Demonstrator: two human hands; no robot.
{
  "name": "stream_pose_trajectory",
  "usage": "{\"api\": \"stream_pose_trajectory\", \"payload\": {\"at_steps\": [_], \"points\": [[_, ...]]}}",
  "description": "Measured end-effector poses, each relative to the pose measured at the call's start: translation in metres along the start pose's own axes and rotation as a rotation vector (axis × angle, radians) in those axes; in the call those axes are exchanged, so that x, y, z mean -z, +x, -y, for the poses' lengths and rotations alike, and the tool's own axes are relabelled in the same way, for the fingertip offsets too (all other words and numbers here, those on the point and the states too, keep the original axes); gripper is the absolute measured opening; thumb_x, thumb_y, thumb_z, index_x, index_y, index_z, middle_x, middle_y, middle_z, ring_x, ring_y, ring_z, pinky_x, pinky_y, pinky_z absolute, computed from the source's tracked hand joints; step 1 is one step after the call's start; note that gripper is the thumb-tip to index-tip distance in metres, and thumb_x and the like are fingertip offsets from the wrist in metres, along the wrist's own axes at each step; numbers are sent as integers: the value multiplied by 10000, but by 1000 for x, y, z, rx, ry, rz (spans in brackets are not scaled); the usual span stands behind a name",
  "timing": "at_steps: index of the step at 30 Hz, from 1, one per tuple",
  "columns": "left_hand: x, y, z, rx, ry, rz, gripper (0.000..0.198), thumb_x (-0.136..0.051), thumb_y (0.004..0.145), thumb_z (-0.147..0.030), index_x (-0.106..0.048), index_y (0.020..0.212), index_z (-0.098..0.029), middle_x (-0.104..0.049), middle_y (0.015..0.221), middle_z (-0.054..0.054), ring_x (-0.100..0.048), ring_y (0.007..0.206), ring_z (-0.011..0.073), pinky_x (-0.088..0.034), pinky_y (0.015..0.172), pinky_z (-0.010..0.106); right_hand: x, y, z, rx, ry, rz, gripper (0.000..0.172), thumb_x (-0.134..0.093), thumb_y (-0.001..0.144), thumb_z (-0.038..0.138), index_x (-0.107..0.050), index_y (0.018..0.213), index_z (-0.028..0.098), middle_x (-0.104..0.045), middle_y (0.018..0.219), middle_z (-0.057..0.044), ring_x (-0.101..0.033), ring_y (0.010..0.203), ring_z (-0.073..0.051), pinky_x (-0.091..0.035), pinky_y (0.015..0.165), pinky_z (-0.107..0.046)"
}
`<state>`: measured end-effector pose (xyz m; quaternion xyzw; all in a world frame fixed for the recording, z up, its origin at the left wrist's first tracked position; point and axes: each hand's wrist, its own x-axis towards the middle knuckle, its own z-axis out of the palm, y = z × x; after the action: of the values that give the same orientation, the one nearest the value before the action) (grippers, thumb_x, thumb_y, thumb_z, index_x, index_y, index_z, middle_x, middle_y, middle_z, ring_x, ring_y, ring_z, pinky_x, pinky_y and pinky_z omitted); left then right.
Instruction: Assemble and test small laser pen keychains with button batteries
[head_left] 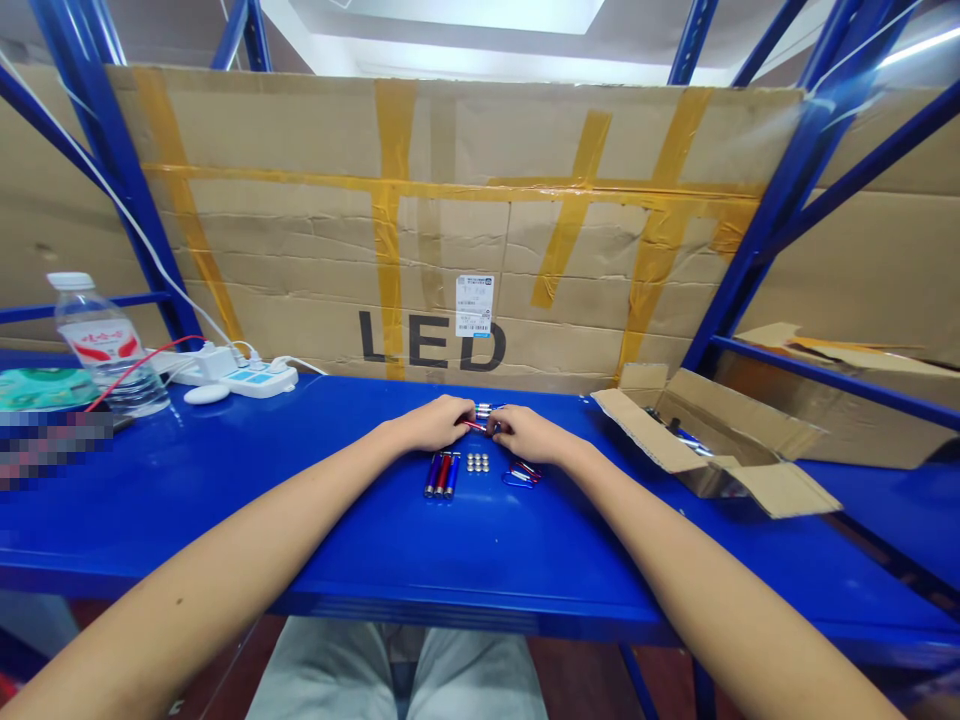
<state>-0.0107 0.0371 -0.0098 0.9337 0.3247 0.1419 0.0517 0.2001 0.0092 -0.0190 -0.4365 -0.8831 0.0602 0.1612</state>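
Observation:
At the middle of the blue table, my left hand [441, 422] and my right hand [526, 434] face each other with curled fingers. A slim red piece [477, 427] lies between their fingertips; its kind and how firmly each hand grips it are hard to make out. Just behind it are small silver cylindrical parts [484, 410], partly hidden by the fingers. Nearer to me, three small metal tubes like flashlight bodies [442, 476], blue and red, lie side by side. Several button batteries [478, 463] sit in rows beside them. Red and blue carabiner clips [522, 474] lie below my right hand.
An open cardboard box [705, 430] with loose parts stands on the right. To the left are a water bottle [105, 345], a white power strip [259, 378] and a white oval object [206, 394]. A large cardboard sheet [300, 260] walls off the table's back between blue rack posts.

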Motion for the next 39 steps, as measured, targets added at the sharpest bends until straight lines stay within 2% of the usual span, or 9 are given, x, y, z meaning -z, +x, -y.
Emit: {"api": "stream_pose_trajectory", "payload": {"at_steps": [6,12,15,18,20,23,29,36,39], "points": [[2,-1,-1,20,-14,8,128,-479,887,-226,-587,940,-181,-665,927,74,-603,825,211,-415,695,298,-1,-2,-2,-51,27,-14,217,-539,815,78,-669,951,186,-599,900,-68,-548,856,-188,-398,748,-276],[10,-6,-12,-12,-72,-88,142,-406,921,-207,-537,972,-187,-650,959,77,-607,877,215,-439,740,319,7,-4,7,34,92,-189,39,-579,819,140,-589,813,177,-570,949,-59,-526,870,-176,-411,808,-311],[12,-7,-19,-52,-81,-134,186,-376,943,-209,-514,1067,-196,-645,1062,90,-609,970,219,-450,798,327,12,-4,9,-11,222,-253,44,-590,833,195,-550,846,183,-596,831,-20,-528,796,-167,-405,750,-308],[12,-8,-26,-56,19,-147,186,-406,957,-290,-516,1077,-200,-655,1049,88,-619,963,231,-451,789,329,12,-3,8,-55,361,-265,182,-603,831,221,-548,998,176,-594,784,8,-520,707,-148,-399,673,-282],[12,-9,-30,-31,101,-152,195,-408,962,-327,-528,1047,-199,-665,1011,84,-626,933,234,-447,774,325,11,-3,9,-33,326,-220,141,-574,849,199,-587,985,163,-608,789,-9,-527,717,-150,-396,676,-280],[11,-9,-33,-2,171,-130,211,-381,968,-330,-544,1010,-203,-675,977,76,-634,895,232,-441,745,313,9,-3,12,25,181,-176,114,-537,874,163,-644,842,146,-635,829,-52,-541,768,-163,-392,716,-288],[8,-9,-31,38,178,-80,237,-392,955,-360,-564,1018,-209,-685,950,80,-636,858,246,-431,715,316,2,0,16,62,74,-204,151,-548,884,166,-690,833,155,-617,772,-52,-530,738,-158,-373,683,-262],[7,-5,-24,109,71,-52,274,-339,963,-333,-587,984,-217,-692,942,56,-626,818,222,-394,674,293,2,0,19,13,-33,-268,174,-551,871,167,-656,733,158,-571,770,-44,-504,716,-144,-340,654,-249],[10,-7,-23,85,112,-52,251,-385,935,-343,-600,973,-218,-692,887,49,-622,782,218,-376,640,289,7,-1,14,-41,-70,-229,163,-560,861,170,-650,726,160,-587,774,-48,-515,713,-148,-342,651,-251]]}}
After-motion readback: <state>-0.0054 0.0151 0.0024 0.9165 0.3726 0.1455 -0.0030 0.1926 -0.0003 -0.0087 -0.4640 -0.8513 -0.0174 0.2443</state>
